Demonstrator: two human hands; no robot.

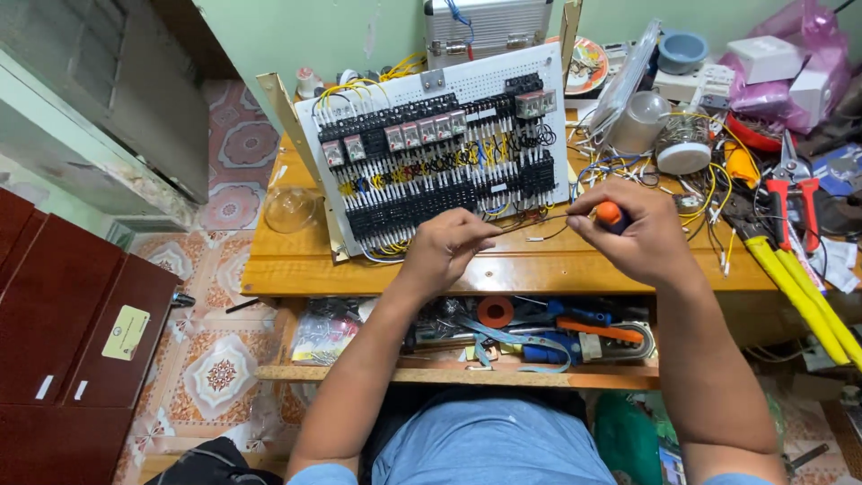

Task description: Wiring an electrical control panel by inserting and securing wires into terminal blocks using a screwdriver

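Observation:
A white perforated panel (503,81) leans upright on the wooden table (296,265), packed with black terminal blocks, relays and yellow and black wires. My left hand (443,249) pinches the end of a thin black wire (532,222) just below the panel's lower edge. My right hand (631,233) grips an orange-handled screwdriver (610,214), and the wire's other end runs to it. Both hands hover over the table's front edge.
Large yellow-handled cutters (799,287) and red-handled pliers (790,199) lie at the right among loose wires. A clear glass dome (290,209) sits left of the panel. A lower shelf (449,373) holds tools and tape. A dark red cabinet (63,341) stands at the left.

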